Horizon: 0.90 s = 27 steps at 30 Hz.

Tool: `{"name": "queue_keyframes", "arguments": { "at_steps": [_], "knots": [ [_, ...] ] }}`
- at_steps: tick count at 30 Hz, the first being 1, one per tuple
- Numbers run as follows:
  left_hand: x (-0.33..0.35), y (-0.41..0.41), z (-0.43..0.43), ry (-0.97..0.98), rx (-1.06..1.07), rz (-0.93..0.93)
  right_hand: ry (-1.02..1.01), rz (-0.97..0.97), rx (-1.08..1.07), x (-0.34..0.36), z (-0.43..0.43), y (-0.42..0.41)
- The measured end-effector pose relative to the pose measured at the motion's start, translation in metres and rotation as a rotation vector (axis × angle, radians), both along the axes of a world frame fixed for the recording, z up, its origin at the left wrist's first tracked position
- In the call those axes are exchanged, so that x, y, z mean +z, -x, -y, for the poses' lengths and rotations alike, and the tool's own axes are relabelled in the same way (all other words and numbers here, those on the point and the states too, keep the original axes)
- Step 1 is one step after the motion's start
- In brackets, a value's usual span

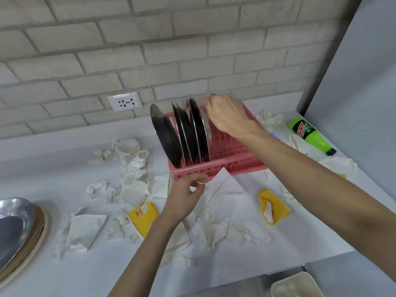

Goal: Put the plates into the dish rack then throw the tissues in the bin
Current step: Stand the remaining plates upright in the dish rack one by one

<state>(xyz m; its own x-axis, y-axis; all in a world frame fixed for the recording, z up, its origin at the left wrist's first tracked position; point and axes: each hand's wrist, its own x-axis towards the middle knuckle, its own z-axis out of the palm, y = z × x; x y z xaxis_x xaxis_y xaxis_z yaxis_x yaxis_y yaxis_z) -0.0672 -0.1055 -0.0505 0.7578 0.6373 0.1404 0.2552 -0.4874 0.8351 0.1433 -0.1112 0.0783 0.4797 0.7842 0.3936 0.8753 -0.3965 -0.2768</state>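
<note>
The pink dish rack sits in the middle of the frame on the white tabletop, pushed back near the brick wall. Steel plates stand on edge in its left half, leaning slightly left. The right hand reaches in from the lower right, its fingers curled over the top rim of the rightmost plate, which stands in the rack just beside the others; motion blur hides the fingertips.

The left hand is at the rack's front wall, fingers loosely bent with the tips at the rim. I cannot tell whether it is gripping anything.

Crumpled tissues litter the tabletop left of the rack, in front of it and at its far right corner, and a flat one lies against the front wall next to the left hand. Two yellow packets lie among them. A green bottle lies on its side at the right edge, and a stack of trays sits at the lower left. A cream container shows at the bottom right, below the tabletop edge.
</note>
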Motion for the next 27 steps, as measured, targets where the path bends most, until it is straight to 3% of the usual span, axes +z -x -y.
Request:
{"name": "queue_keyframes", "arguments": {
  "at_steps": [10, 17, 27],
  "knots": [
    [0.031, 0.081, -0.025, 0.156, 0.143, 0.160, -0.002, -0.011, 0.403, 0.006, 0.017, 0.107],
    [0.044, 0.177, -0.053, 0.195, 0.409, 0.283, 0.219, 0.122, 0.774, 0.001, -0.036, 0.176],
    [0.024, 0.344, -0.108, 0.109, 0.746, 0.285, 0.441, 0.076, 0.945, -0.054, -0.108, 0.305]
  ]
}}
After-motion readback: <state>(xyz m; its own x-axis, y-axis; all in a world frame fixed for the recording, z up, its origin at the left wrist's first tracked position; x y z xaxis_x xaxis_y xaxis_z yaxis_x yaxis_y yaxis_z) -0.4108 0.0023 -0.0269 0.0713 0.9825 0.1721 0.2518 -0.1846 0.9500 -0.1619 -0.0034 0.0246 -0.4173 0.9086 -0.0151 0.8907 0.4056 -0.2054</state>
